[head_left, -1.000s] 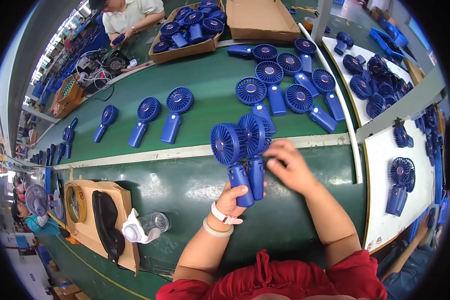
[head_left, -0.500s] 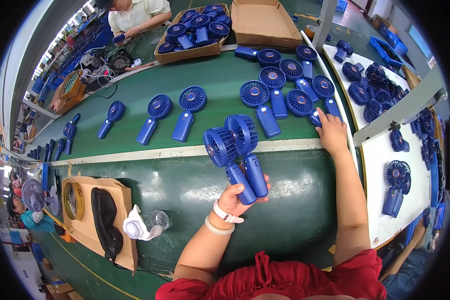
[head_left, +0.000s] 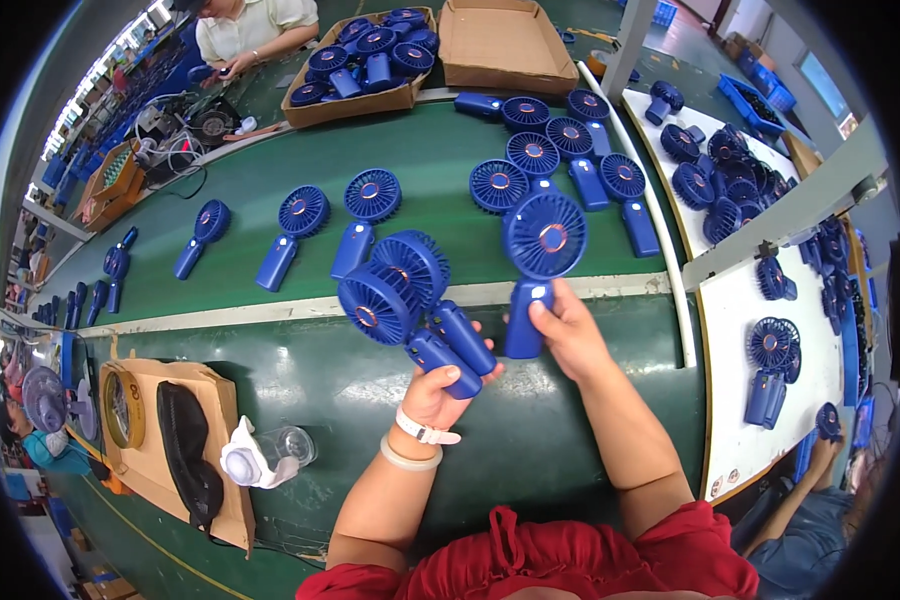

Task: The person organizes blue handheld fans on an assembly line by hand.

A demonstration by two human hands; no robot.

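Two blue handheld fans (head_left: 450,350) are gripped together in my left hand (head_left: 432,402), their round heads tilted up and to the left. My right hand (head_left: 575,335) is closed on the handle of another blue handheld fan (head_left: 546,236), held upright just right of the first two and above the belt's near rail. Behind it, a cluster of blue fans (head_left: 532,153) lies on the green conveyor belt (head_left: 270,160). Farther left, more fans (head_left: 303,211) lie spaced apart along the belt.
A cardboard box of fans (head_left: 360,100) and an empty cardboard tray (head_left: 510,45) stand beyond the belt. At right, a white table (head_left: 730,330) bears more fans. A metal post (head_left: 790,215) slants nearby. At left lie a cardboard sheet (head_left: 235,490), tape roll (head_left: 122,402) and plastic cup (head_left: 295,446).
My right hand has lifted a fan off the belt's right end and brought it back toward me, beside the left hand's pair. The left hand's fans have shifted left and lower.
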